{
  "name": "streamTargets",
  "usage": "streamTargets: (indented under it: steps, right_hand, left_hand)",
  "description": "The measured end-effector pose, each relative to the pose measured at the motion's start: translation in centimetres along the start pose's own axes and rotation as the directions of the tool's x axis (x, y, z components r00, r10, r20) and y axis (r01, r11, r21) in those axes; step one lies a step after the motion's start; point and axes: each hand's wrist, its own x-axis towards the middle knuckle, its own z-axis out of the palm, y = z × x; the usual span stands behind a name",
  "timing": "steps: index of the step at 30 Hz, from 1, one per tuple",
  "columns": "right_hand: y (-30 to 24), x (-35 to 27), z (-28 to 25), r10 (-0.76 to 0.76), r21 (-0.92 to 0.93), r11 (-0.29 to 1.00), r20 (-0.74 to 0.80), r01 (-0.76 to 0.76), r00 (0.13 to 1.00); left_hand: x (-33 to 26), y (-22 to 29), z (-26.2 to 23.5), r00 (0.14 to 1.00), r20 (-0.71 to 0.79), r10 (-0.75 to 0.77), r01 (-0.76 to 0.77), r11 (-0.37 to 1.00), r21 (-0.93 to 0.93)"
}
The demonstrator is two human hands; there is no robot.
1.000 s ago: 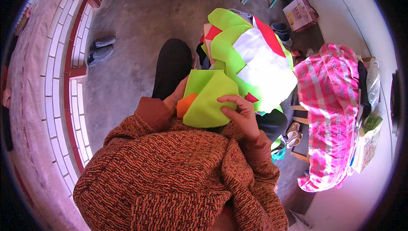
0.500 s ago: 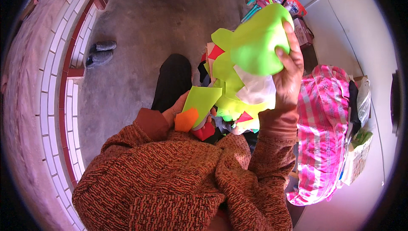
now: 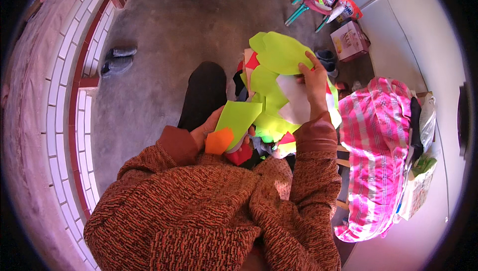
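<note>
Green sheet (image 3: 281, 52): pinched by right hand (image 3: 314, 84), raised above the coloured pile (image 3: 269, 116).
Left hand (image 3: 211, 129): grips green and orange pieces (image 3: 230, 126).
Packages: pink box (image 3: 349, 39) — beyond fingertips; pink checked bag (image 3: 378, 151) right.
Floor (image 3: 164, 32): grey concrete.

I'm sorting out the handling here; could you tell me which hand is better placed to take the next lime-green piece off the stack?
The right hand: it already pinches the top lime-green piece, while the left hand is full.

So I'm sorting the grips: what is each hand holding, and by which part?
The right hand pinches a lime-green cut piece at its lower edge; the left hand grips another lime-green piece by its lower corner.
</note>
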Motion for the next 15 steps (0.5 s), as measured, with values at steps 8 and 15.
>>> streamTargets:
  steps: [8, 15]
  right_hand:
    - [1.2, -5.2, -0.7, -0.114, 0.21, 0.969, -0.076, 0.128, 0.991]
    - [2.7, -14.4, 1.5, -0.09, 0.311, 0.949, 0.115, 0.051, 0.989]
  left_hand:
    - [0.3, 0.2, -0.5, 0.999, -0.045, -0.006, 0.007, 1.0, 0.014]
    - [0.7, 0.2, -0.2, 0.999, -0.035, 0.0, 0.001, 0.999, 0.05]
